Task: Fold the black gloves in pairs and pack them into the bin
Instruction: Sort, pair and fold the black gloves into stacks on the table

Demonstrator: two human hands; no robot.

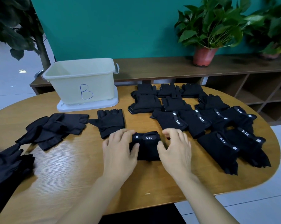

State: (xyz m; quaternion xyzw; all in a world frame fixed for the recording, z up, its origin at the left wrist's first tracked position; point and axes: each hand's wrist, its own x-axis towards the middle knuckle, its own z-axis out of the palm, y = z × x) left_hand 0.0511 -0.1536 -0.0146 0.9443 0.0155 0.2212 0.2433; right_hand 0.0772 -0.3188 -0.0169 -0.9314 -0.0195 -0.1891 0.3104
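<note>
A folded black glove pair (146,147) marked 5.11 lies on the wooden table (71,167) in front of me. My left hand (120,149) holds its left side, thumb on top. My right hand (175,149) holds its right side, fingers curved over the edge. The pale yellow bin (81,81) marked B stands at the back left on a white lid. Several folded pairs (201,120) lie in rows to the right. One flat fingerless glove (110,122) and a loose heap of gloves (55,128) lie to the left.
More black gloves (5,167) are piled at the table's left edge. Behind the table runs a low wooden shelf (168,65) with a potted plant (207,29) on it. A large plant stands at the far left.
</note>
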